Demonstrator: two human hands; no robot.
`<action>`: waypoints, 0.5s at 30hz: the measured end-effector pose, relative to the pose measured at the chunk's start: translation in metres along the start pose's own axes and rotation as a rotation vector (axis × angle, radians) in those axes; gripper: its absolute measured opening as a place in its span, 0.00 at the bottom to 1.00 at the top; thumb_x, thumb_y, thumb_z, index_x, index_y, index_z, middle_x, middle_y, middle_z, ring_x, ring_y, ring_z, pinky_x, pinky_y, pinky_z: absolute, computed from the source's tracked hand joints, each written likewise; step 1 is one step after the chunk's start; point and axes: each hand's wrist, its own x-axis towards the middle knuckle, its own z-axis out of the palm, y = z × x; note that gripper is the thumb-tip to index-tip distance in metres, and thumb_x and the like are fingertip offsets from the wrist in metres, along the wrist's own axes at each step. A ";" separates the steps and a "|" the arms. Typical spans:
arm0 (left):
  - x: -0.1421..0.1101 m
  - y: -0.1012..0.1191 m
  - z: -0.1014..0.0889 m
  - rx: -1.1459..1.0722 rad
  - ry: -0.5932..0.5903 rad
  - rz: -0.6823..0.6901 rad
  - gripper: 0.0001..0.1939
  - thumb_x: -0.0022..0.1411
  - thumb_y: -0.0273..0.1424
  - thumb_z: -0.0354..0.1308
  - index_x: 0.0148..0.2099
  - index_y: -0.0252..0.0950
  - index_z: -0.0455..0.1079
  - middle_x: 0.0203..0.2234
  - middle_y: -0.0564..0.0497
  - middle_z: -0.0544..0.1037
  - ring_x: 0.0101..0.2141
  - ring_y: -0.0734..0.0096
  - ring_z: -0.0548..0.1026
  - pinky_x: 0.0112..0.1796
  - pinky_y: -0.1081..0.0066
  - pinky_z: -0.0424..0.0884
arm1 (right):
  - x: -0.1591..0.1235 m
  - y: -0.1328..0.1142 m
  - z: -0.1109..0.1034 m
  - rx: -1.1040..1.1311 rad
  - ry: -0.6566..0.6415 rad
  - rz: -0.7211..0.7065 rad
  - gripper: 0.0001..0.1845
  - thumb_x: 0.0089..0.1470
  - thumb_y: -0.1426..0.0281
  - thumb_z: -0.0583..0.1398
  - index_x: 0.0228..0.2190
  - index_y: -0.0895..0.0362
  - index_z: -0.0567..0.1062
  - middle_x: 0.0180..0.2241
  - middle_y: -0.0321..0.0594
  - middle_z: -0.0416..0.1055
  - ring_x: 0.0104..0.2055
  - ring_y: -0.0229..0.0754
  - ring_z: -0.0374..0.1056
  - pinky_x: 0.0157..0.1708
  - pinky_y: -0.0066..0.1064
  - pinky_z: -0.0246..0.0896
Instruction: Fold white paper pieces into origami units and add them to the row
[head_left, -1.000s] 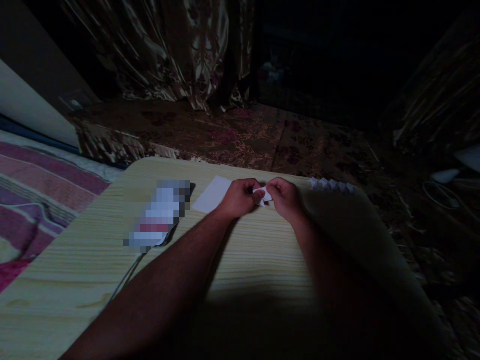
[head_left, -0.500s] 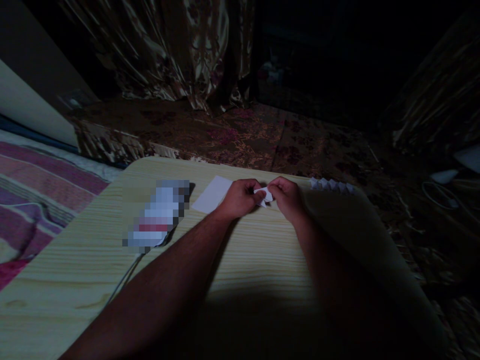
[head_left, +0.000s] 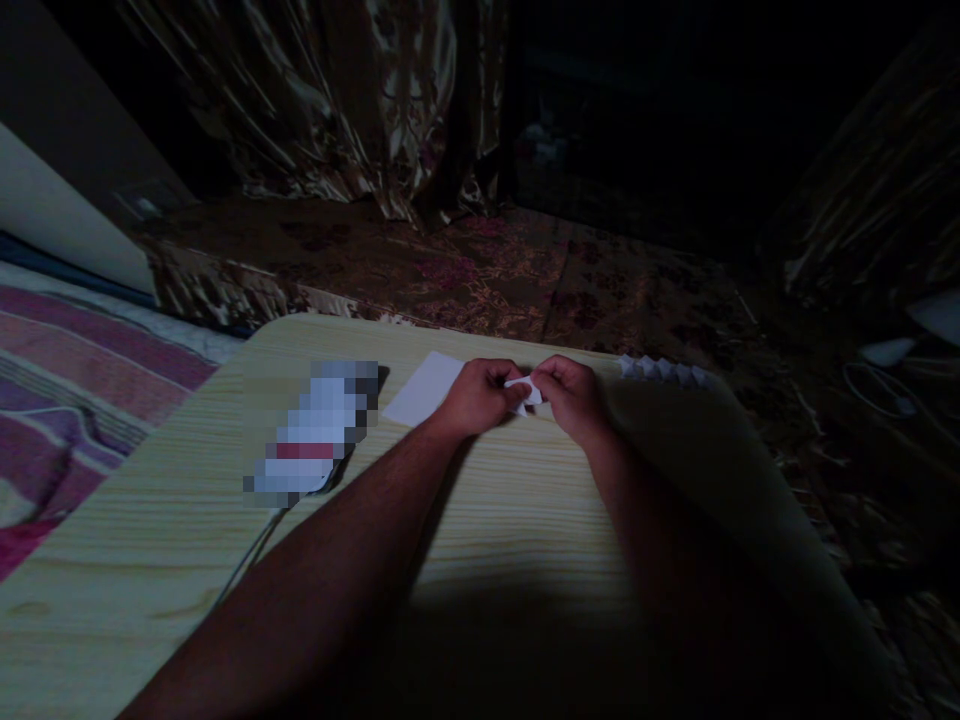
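Across the dim worktop, left hand and right hand pinch folded paper, now slightly further left (little progress, seemingly).

Table: lt wood-grain top, rounded far corners, R side dark. On it: pixelated device on L w/ cable at its lower end; white paper flat btwn, partly hidden; folded pcs in a row, far R corner.

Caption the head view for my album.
Left hand and right hand hold small folded white paper at a pale wood-grain table.
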 end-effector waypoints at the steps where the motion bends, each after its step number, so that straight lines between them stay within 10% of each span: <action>1: 0.000 0.000 0.000 0.005 -0.003 -0.005 0.12 0.53 0.36 0.58 0.29 0.31 0.72 0.19 0.53 0.72 0.21 0.77 0.65 0.24 0.76 0.59 | 0.000 0.000 0.000 0.008 -0.003 0.002 0.09 0.46 0.65 0.60 0.22 0.58 0.70 0.18 0.31 0.64 0.22 0.34 0.59 0.22 0.26 0.52; 15: 0.001 0.009 -0.001 -0.244 -0.014 -0.015 0.26 0.45 0.40 0.68 0.44 0.32 0.70 0.32 0.48 0.76 0.28 0.73 0.72 0.28 0.75 0.66 | 0.009 0.008 -0.006 0.151 0.211 0.058 0.11 0.46 0.63 0.61 0.21 0.57 0.69 0.15 0.29 0.61 0.19 0.32 0.57 0.22 0.26 0.52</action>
